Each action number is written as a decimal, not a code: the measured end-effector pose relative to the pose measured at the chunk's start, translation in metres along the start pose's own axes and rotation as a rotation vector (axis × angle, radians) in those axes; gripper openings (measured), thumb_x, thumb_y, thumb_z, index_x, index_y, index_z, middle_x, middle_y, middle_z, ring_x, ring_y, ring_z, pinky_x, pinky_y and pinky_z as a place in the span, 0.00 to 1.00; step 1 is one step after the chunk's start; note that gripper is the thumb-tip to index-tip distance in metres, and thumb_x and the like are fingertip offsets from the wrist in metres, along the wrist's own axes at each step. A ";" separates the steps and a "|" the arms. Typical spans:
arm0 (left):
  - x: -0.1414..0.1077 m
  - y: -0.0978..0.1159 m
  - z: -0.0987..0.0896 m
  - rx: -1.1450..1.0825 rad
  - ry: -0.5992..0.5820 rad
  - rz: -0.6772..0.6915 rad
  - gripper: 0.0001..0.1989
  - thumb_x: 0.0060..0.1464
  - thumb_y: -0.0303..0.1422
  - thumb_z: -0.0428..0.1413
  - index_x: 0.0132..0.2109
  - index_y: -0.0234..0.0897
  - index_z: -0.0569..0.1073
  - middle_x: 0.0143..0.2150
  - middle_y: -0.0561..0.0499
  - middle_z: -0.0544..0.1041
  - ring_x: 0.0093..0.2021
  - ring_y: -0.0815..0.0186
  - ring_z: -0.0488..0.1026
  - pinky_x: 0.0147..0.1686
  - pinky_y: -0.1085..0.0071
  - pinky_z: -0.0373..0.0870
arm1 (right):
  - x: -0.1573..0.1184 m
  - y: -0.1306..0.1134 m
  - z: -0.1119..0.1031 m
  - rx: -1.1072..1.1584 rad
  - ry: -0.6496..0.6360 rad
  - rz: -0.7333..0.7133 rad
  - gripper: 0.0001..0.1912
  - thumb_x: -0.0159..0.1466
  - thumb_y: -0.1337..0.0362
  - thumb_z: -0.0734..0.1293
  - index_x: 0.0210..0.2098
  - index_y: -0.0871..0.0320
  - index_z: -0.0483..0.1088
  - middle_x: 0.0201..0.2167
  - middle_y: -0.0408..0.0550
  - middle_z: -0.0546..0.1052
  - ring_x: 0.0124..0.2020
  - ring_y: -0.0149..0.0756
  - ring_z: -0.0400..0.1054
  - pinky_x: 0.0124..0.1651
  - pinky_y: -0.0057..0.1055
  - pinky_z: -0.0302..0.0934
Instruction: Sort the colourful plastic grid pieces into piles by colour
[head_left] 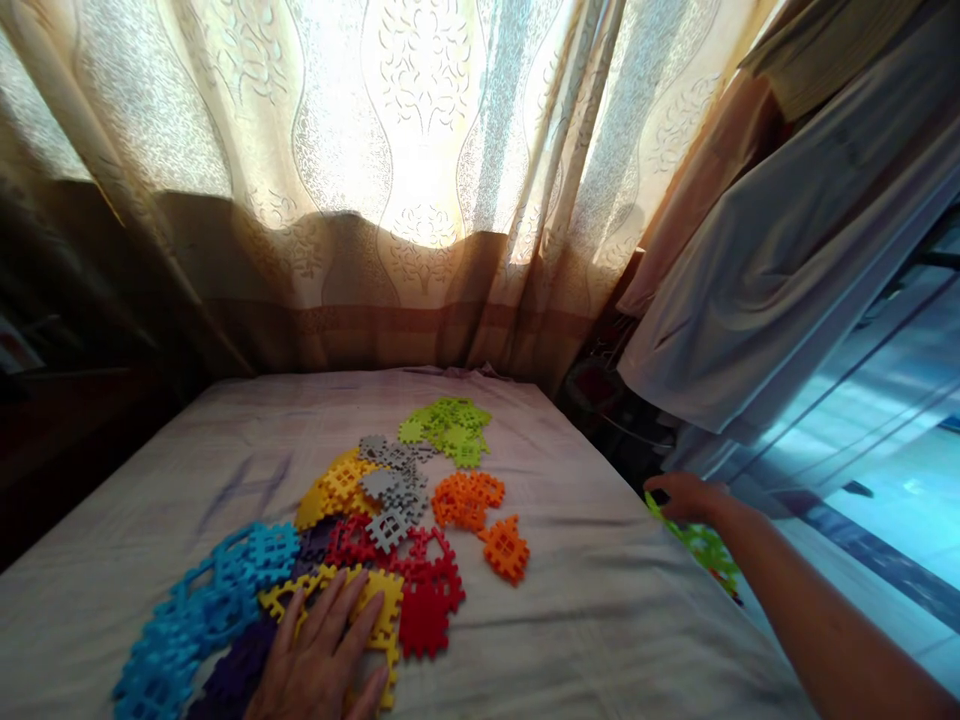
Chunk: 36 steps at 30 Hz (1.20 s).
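My left hand (319,655) lies palm down with its fingers spread on yellow interlocking plastic pieces (384,592). Beside it are red pieces (429,600), dark purple pieces (244,662) and a curved heap of blue pieces (199,610). At the right edge of the bed, my right hand (684,498) is closed on the upper edge of a bright green patterned item (701,545). Its lower part shows some red and orange. The bed edge and my forearm hide part of it, so its kind is unclear.
More pieces lie sorted by colour on the pale sheet (585,620): grey (397,485), golden yellow (337,485), lime green (450,425) and orange (506,548). A curtain (420,200) hangs behind the bed. Draped clothes (750,260) hang on the right.
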<state>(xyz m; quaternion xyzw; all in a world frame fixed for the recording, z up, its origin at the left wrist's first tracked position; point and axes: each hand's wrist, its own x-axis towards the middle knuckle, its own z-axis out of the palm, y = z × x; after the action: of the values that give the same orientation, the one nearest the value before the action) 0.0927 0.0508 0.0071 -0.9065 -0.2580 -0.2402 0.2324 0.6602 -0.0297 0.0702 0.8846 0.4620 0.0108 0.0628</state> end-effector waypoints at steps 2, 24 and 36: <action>0.001 0.000 0.001 0.016 0.012 0.014 0.25 0.56 0.45 0.53 0.59 0.45 0.71 0.58 0.48 0.75 0.59 0.59 0.67 0.69 0.59 0.34 | 0.007 -0.031 -0.013 -0.039 -0.063 -0.036 0.27 0.51 0.72 0.67 0.49 0.48 0.75 0.55 0.54 0.73 0.58 0.57 0.65 0.54 0.60 0.58; -0.001 0.001 -0.002 -0.005 0.023 -0.020 0.25 0.56 0.45 0.53 0.59 0.45 0.70 0.59 0.48 0.73 0.61 0.59 0.65 0.68 0.60 0.37 | 0.020 -0.170 -0.010 0.164 -0.067 -0.287 0.15 0.55 0.67 0.66 0.41 0.56 0.78 0.48 0.54 0.74 0.50 0.44 0.68 0.49 0.33 0.59; -0.002 -0.002 0.001 -0.008 0.017 -0.009 0.23 0.58 0.45 0.52 0.59 0.48 0.70 0.58 0.51 0.75 0.58 0.62 0.69 0.68 0.63 0.35 | -0.001 -0.051 0.000 -0.067 -0.252 -0.018 0.18 0.48 0.69 0.69 0.37 0.46 0.78 0.46 0.53 0.77 0.50 0.58 0.70 0.44 0.50 0.63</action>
<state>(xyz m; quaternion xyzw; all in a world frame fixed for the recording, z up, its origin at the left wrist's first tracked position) 0.0907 0.0525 0.0059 -0.9041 -0.2589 -0.2502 0.2299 0.6181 -0.0018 0.0644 0.8723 0.4576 -0.0853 0.1501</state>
